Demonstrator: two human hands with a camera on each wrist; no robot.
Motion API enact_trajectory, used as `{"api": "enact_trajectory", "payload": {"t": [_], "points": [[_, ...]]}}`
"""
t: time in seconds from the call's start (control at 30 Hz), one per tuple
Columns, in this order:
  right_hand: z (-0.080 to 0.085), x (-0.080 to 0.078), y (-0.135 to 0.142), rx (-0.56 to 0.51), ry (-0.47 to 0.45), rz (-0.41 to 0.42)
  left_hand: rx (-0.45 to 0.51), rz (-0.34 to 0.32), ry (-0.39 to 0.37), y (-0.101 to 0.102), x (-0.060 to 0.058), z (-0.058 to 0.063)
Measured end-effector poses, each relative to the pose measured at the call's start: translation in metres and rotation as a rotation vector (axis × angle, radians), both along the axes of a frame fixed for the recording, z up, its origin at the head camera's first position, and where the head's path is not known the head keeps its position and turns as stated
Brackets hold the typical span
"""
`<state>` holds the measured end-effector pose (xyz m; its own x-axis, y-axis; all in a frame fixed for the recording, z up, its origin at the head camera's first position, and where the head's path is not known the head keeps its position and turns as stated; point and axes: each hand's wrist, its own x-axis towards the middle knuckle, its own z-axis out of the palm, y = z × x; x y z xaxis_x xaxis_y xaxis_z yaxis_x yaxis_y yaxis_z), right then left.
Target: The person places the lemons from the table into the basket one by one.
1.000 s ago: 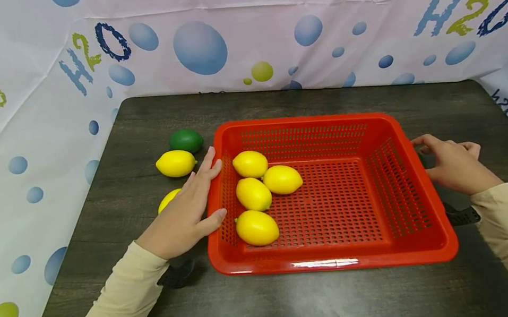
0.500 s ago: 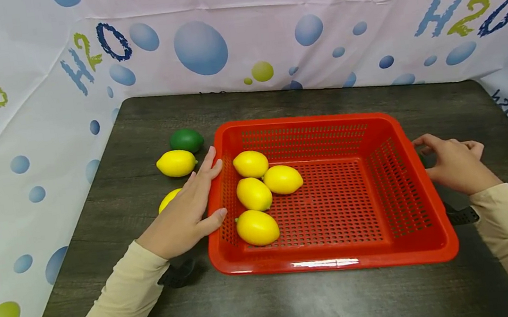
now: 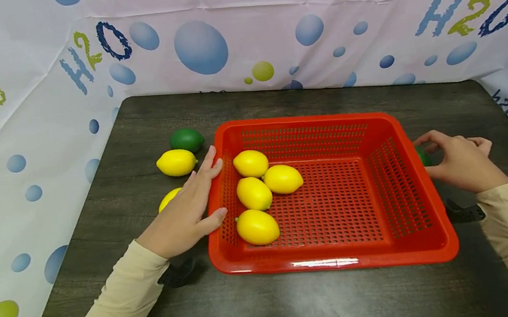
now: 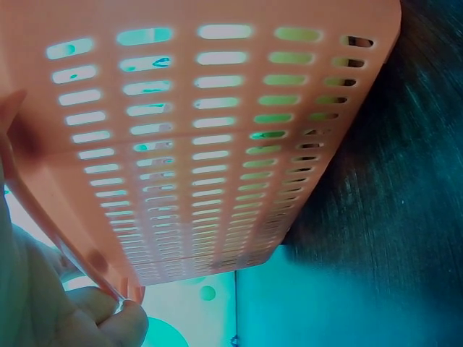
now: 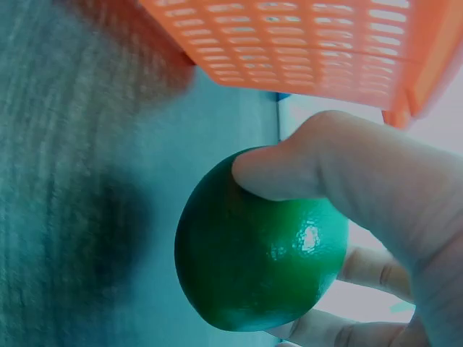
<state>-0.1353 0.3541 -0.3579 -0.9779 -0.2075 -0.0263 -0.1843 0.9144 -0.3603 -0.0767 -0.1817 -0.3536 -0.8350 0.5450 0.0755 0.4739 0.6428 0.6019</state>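
Note:
A red perforated plastic basket (image 3: 335,265) stands on the dark table with several yellow lemons (image 3: 257,227) in its left part. My left hand (image 3: 188,210) rests on the basket's left rim, its fingers straight and spread. Beyond the basket's right wall, my right hand (image 3: 459,161) holds a green lime (image 5: 260,246) between thumb and fingers. In the right wrist view the lime shows whole beside the basket's outer wall; from the head most of it is hidden behind the rim. The left wrist view shows the basket's slotted side (image 4: 195,144) close by.
Left of the basket, a yellow lemon (image 3: 176,163) and a dark green lime (image 3: 186,140) lie on the wood-grain table (image 3: 136,142). Another lemon (image 3: 168,199) is partly covered by the left hand. A white printed cloth (image 3: 261,29) rises behind the table.
My right hand has shifted slightly right, away from the basket wall, and more of the green lime shows in it. The left hand, basket and lemons stay put.

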Motion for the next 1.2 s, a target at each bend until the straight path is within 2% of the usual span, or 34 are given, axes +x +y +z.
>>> {"api": "enact_trajectory", "payload": {"t": [0.2, 0.43, 0.57, 1.0, 1.2], "points": [[0.006, 0.004, 0.005, -0.047, 0.048, -0.031, -0.005, 0.002, -0.009, -0.001, 0.001, 0.000], [0.018, 0.009, 0.004, 0.007, 0.120, -0.124, -0.005, -0.004, 0.000, 0.000, 0.000, -0.001], [0.024, 0.010, 0.003, 0.007, 0.166, -0.150, -0.005, -0.006, 0.002, -0.001, -0.001, -0.001], [0.031, 0.011, -0.005, -0.021, 0.206, -0.159, -0.005, -0.004, -0.001, 0.000, -0.002, -0.002], [0.038, 0.011, -0.007, -0.016, 0.228, -0.166, 0.004, -0.007, 0.021, -0.001, -0.002, -0.004]]}}
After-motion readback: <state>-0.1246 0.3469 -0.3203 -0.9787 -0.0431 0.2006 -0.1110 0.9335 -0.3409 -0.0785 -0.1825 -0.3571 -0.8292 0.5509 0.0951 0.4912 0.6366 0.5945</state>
